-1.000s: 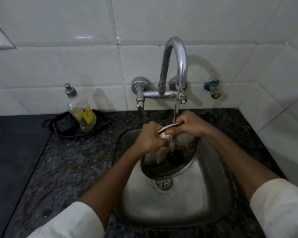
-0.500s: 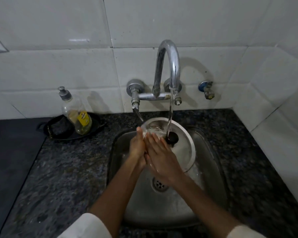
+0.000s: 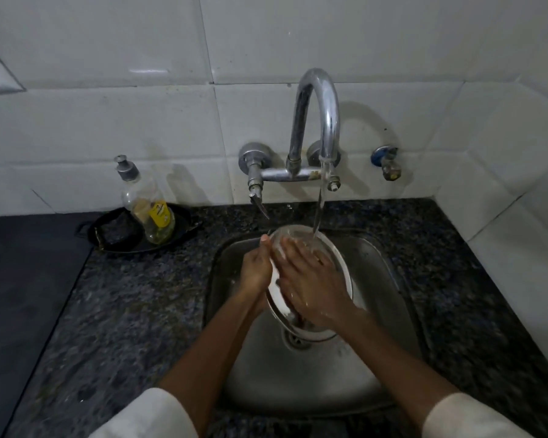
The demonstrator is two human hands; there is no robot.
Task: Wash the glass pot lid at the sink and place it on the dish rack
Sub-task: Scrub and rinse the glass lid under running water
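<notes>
Round glass lid [image 3: 336, 257] with metal rim, tilted on edge over the steel sink [image 3: 393, 311], upper rim under the thin water stream from the curved chrome tap [image 3: 317, 121]. Left hand [image 3: 257, 270] curled on the lid's left rim, thumb up along the edge; right hand [image 3: 310, 289] flat on the wet glass face, fingers spread and pointing up-left. Clear soap bottle [image 3: 146, 207] standing in a black oval tray [image 3: 108, 238] on the speckled granite counter [image 3: 140, 311], back-left of the sink.

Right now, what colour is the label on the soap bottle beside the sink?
Yellow. The label on the soap bottle shows best in the head view.
</notes>
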